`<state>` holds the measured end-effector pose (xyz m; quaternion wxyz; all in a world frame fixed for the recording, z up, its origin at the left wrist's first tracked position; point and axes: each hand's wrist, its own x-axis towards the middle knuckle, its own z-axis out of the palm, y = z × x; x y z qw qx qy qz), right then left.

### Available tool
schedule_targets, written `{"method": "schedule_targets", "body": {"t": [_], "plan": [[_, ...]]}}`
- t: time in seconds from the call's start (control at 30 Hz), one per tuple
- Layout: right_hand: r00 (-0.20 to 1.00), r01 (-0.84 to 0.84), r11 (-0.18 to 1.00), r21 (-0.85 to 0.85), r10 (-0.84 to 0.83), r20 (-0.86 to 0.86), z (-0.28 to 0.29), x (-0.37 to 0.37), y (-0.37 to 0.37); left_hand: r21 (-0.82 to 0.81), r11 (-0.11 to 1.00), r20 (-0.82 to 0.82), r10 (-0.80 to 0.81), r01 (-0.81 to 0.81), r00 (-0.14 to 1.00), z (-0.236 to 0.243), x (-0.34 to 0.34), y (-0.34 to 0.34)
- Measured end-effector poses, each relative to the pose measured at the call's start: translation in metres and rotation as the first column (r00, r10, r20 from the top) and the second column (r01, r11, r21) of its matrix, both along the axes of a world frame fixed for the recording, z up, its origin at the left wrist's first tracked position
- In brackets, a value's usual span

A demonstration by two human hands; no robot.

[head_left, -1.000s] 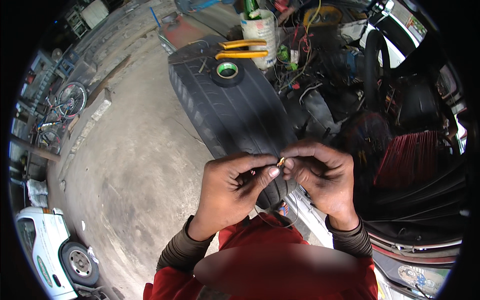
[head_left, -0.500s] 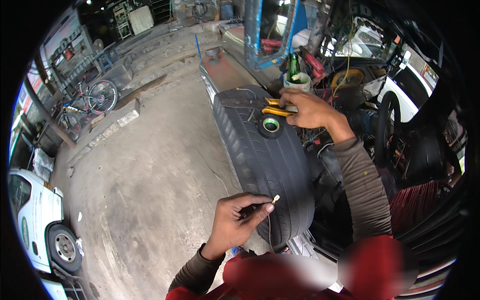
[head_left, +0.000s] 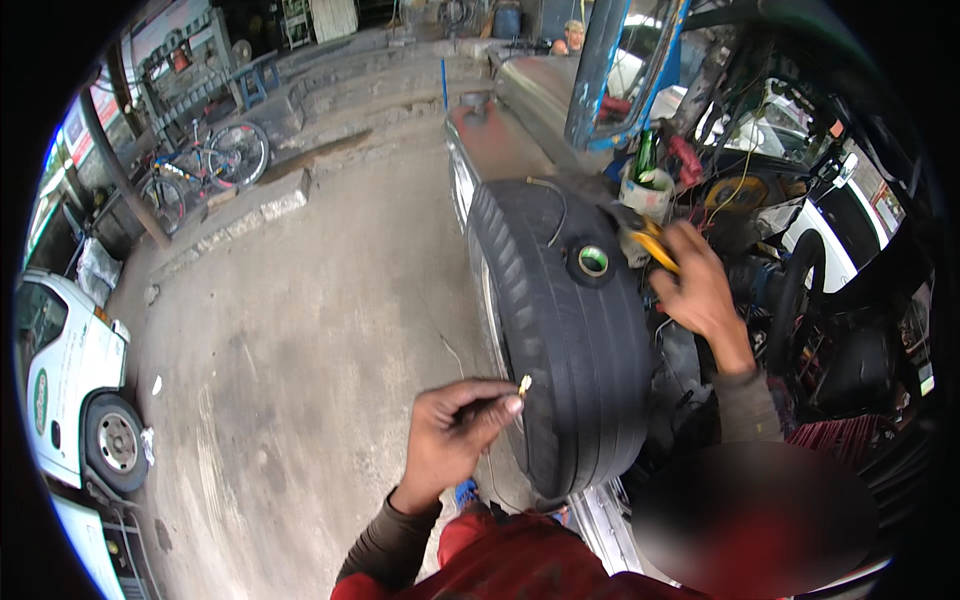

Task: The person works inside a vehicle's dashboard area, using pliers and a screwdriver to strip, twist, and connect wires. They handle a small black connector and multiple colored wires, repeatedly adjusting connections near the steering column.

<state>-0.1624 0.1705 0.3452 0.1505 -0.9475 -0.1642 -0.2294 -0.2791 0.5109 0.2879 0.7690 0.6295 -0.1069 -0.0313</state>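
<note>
My left hand (head_left: 450, 432) is closed, pinching a thin wire just below the small brass-coloured terminal (head_left: 525, 384) at its end. The wire hangs down from the fingers. At the tyre's right side, my right hand (head_left: 703, 295) grips pliers (head_left: 655, 245) with yellow handles, their jaws pointing up and left and blurred. A large black tyre (head_left: 575, 370) stands between my hands. On top of it lie a roll of black tape (head_left: 592, 262) with a green inner ring and a short piece of wire (head_left: 560, 205).
Beyond the pliers, a green bottle (head_left: 648, 155) stands in a whitish tub (head_left: 645, 195). Loose wires and a steering wheel (head_left: 795, 285) are on the right. A metal tank (head_left: 500, 130) lies past the tyre. A white vehicle (head_left: 65, 380) and a bicycle (head_left: 215, 160) stand left.
My right hand has moved the pliers from above the tyre to its right side, and they now tilt. My left hand still pinches the wire. The view has shifted.
</note>
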Motion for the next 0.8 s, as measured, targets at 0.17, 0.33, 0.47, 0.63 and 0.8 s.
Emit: {"method": "schedule_targets", "body": {"t": [0.17, 0.33, 0.47, 0.63, 0.8], "plan": [[0.922, -0.039, 0.484, 0.874, 0.354, -0.154, -0.063, -0.146, 0.022, -0.086, 0.995, 0.001, -0.048, 0.048, 0.999, 0.006, 0.012, -0.004], [0.887, 0.382, 0.297, 0.875, 0.147, -0.437, -0.114, -0.23, 0.077, -0.119, 0.978, 0.02, -0.173, 0.174, 0.985, 0.014, 0.025, -0.02], [0.97, 0.205, 0.922, 0.329, -0.147, -0.191, -0.085, -0.24, 0.057, -0.142, 0.945, 0.046, -0.291, 0.295, 0.956, 0.02, 0.028, -0.033], [0.966, 0.192, 0.98, 0.045, -0.181, -0.183, -0.051, -0.235, 0.044, -0.184, 0.903, 0.059, -0.385, 0.389, 0.921, 0.024, 0.024, -0.041], [0.982, 0.128, 0.991, -0.031, -0.131, -0.134, -0.044, -0.226, 0.042, -0.152, 0.9, 0.05, -0.406, 0.409, 0.912, 0.025, 0.023, -0.035]]}}
